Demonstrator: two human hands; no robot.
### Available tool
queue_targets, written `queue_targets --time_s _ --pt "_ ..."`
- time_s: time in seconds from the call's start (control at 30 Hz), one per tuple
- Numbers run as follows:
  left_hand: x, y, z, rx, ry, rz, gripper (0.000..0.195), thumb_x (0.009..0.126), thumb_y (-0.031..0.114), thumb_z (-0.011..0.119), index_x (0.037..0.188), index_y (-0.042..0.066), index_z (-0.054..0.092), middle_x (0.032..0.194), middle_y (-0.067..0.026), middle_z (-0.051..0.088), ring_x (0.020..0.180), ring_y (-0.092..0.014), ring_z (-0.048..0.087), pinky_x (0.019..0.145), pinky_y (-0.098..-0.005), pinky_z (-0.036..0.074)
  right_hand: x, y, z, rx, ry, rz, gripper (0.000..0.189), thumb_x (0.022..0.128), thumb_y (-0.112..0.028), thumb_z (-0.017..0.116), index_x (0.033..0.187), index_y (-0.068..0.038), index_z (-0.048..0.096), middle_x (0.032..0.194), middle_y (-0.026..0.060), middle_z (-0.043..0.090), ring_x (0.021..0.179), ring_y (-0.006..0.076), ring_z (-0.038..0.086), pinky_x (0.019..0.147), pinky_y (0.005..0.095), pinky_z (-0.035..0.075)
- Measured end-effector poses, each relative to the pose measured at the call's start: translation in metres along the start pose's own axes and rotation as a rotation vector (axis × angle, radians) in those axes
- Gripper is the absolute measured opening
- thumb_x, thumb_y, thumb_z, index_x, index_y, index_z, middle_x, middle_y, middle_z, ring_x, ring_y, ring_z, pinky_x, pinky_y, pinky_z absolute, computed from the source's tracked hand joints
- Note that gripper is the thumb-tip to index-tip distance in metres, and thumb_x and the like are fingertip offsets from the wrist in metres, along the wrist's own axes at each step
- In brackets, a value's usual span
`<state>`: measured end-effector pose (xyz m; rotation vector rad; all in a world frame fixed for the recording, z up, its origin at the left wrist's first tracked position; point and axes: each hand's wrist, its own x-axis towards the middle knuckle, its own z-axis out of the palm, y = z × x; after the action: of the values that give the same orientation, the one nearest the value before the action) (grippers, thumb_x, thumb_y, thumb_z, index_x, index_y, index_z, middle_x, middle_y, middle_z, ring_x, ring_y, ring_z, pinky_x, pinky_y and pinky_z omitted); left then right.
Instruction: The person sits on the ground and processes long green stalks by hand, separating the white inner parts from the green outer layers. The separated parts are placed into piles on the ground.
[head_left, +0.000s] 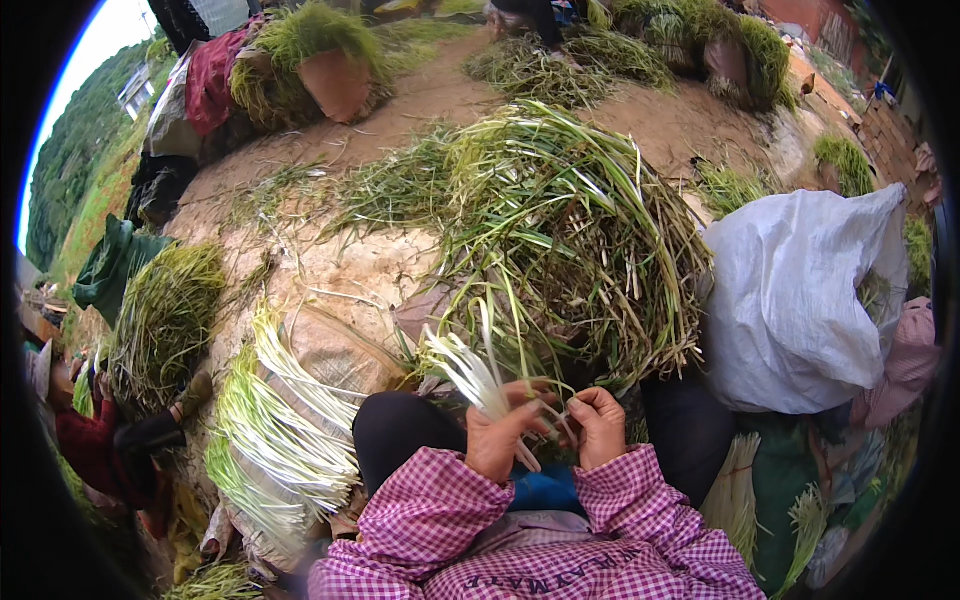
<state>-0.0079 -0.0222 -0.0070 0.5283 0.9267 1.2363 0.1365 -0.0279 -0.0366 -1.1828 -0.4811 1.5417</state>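
Note:
In my left hand (495, 439) is a small bunch of white chive-like stalks (466, 373), their far ends fanned out away from me. My right hand (602, 427) is close beside it, with thumb and fingertips pinched on a thin pale strand (564, 417) that reaches towards the left hand. Just beyond both hands rises a large heap of unsorted green stalks (562, 232), mixed with brown, withered leaves. To my left lies a pile of clean white stalks with yellow-green tops (300, 435), spread on a woven sack (330, 345).
A bulging white woven sack (795, 300) stands at my right. Bundled pale stalks (735, 487) lie below it. On the far left sits another person (97, 442) beside a green heap (169, 322). More heaps (547, 67) and filled baskets (337, 82) stand across the dirt ground.

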Motion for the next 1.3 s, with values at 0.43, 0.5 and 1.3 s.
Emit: queue_targets --time_s 0.43,0.5,1.3 --pt "0.013 0.099 0.030 -0.020 0.111 0.413 0.008 0.087 0.000 0.054 0.095 0.000 0.055 0.079 -0.0162 0.065 0.065 -0.024 0.066 0.049 -0.0315 0.054 0.027 0.060 -0.041 -1.546 -0.198 -0.503 0.012 0.083 -0.015 0.055 0.091 -0.007 0.053 0.086 0.0145 0.054 0.070 0.0353 0.060 0.061 0.0448 0.048" --pt "0.024 0.117 0.028 -0.070 0.107 0.456 0.008 0.086 0.002 0.055 0.094 0.000 0.055 0.077 -0.0152 0.064 0.067 -0.026 0.066 0.047 -0.0316 0.054 0.034 0.075 -0.053 -1.738 -0.228 -0.392 0.011 0.082 -0.016 0.053 0.088 -0.007 0.053 0.085 0.0137 0.055 0.072 0.0365 0.060 0.062 0.0478 0.049" --pt "0.022 0.062 0.015 -0.189 0.062 0.040 0.020 0.084 0.001 0.056 0.101 0.002 0.046 0.080 -0.0166 0.061 0.069 -0.029 0.065 0.044 -0.0311 0.050 -0.005 -0.042 0.028 -0.454 -0.517 -0.109 0.024 0.090 -0.018 0.053 0.103 0.001 0.062 0.078 0.0050 0.062 0.074 0.0119 0.058 0.066 0.0231 0.045"
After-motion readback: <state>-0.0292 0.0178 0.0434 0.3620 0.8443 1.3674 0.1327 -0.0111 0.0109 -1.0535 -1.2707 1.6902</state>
